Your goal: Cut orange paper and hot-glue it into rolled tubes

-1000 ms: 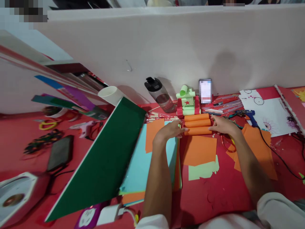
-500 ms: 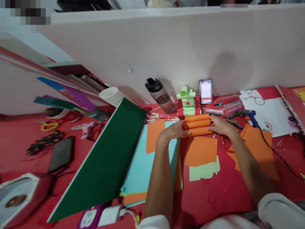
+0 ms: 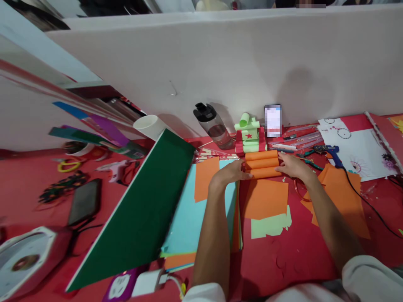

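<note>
Three orange paper rolls [image 3: 262, 163] lie side by side on the red table, pressed together between my two hands. My left hand [image 3: 233, 171] closes on their left ends, its fingertips partly hidden behind the rolls. At the right ends, my right hand [image 3: 292, 165] grips them with thumb and fingers. Just behind stands a small light-green and red paper model tank [image 3: 251, 135] with a red star. A flat orange sheet [image 3: 267, 199] lies in front of the rolls, over a torn light-green piece of paper [image 3: 272, 226].
To the left are a blue paper stack [image 3: 185, 222], a leaning green board [image 3: 135, 209], a water bottle [image 3: 214, 128] and a pink glue gun [image 3: 115, 170]. A phone [image 3: 273, 121], a blue glue gun [image 3: 334, 155] and orange sheets [image 3: 346, 201] lie to the right.
My hands keep the same hold on the orange rolls. The whole view has shifted very slightly; nothing on the table has visibly moved.
</note>
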The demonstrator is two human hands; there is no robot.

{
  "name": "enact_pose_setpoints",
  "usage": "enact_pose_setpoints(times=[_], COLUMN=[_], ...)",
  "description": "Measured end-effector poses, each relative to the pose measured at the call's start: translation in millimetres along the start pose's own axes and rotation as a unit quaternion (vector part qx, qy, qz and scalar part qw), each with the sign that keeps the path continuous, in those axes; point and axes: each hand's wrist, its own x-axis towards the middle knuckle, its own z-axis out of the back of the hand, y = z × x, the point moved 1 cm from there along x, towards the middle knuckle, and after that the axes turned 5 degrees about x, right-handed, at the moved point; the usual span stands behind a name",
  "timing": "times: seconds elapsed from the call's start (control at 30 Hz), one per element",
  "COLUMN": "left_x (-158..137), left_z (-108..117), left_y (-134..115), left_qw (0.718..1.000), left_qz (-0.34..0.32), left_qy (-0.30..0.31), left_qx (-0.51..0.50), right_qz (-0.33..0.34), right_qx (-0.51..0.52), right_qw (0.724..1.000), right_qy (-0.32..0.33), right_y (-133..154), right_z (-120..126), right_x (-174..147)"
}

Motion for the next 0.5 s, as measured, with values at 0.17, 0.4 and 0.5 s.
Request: enact_pose_setpoints(times=[0.17,0.4,0.5], left_x=[3.7,6.1,4.1], left_z=[-1.9,-5.2,-3.6], left_y=[2.1,-0.4,-2.5], left_qw=[0.999,0.999,0.999], left_qz=[-0.004,-0.006,0.000], left_qy=[-0.028,-0.030,-0.028], left_qx=[0.031,-0.016,-0.030], right_qz=[-0.001,-0.003,0.000], right_qx=[0.003,0.008,0.007], right_qw=[1.000,1.000,1.000], right_qy=[0.000,0.005,0.006], right_y=[-3.7,-5.0,-3.6], right_z=[-0.6,-0.8,0.4], right_x=[2.1,2.5,1.7])
